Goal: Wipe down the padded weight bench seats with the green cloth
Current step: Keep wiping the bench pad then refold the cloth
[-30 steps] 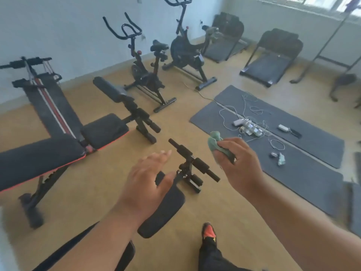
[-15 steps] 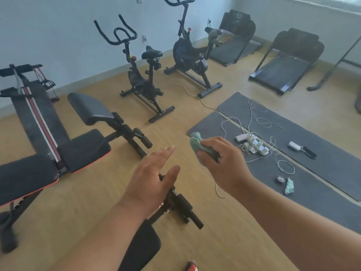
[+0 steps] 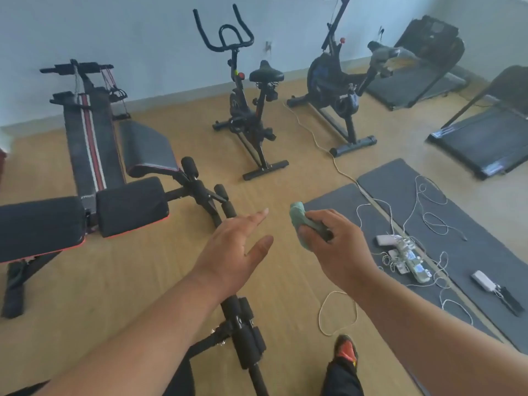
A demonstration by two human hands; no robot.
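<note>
Two exercise bikes (image 3: 248, 110) (image 3: 337, 90), two treadmills (image 3: 420, 72) (image 3: 483, 132), two mats (image 3: 445, 201) (image 3: 368, 224)

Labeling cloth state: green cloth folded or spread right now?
Bunched, not spread: the green cloth is wadded in the right hand, one end poking past the curled fingers.

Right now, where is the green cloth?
The green cloth is bunched in the right hand, mid-frame in the head view, above the wooden floor, just left of the grey mats.

Wooden floor (image 3: 120, 281), pale wall (image 3: 143, 38), 2 exercise bikes (image 3: 248, 110).
</note>
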